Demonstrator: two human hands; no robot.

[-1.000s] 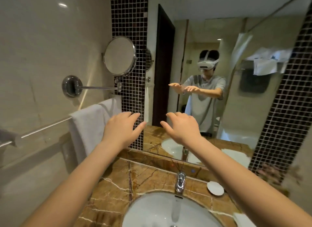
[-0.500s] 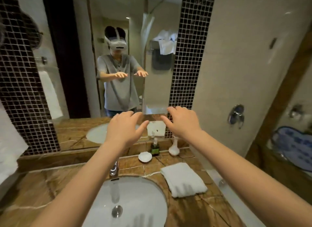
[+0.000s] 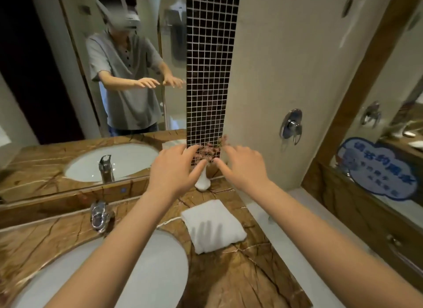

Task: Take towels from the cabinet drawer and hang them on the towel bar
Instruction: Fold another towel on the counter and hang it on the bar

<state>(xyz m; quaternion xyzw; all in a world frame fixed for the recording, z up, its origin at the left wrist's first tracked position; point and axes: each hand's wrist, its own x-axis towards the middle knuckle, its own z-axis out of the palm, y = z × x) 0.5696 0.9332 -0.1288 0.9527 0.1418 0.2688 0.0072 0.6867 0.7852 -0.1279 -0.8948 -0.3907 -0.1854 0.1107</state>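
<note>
A folded white towel (image 3: 212, 225) lies on the brown marble counter (image 3: 247, 275), right of the sink. My left hand (image 3: 172, 170) and my right hand (image 3: 243, 168) hover palms down above the counter, beyond the towel, fingers straight and apart, holding nothing. A hand's shadow falls on the towel. Neither the towel bar nor the cabinet drawer is in sight.
A white basin (image 3: 128, 278) with a chrome faucet (image 3: 98, 215) fills the lower left. A white vase with pink flowers (image 3: 202, 181) stands against the dark mosaic strip between my hands. The mirror (image 3: 68, 101) reflects a person. A chrome wall fitting (image 3: 291, 126) and a bathtub ledge (image 3: 297, 246) are on the right.
The view has swung right, from the towel bar and round mirror to the counter's right end, and tilted down. Both hands stayed outstretched and empty.
</note>
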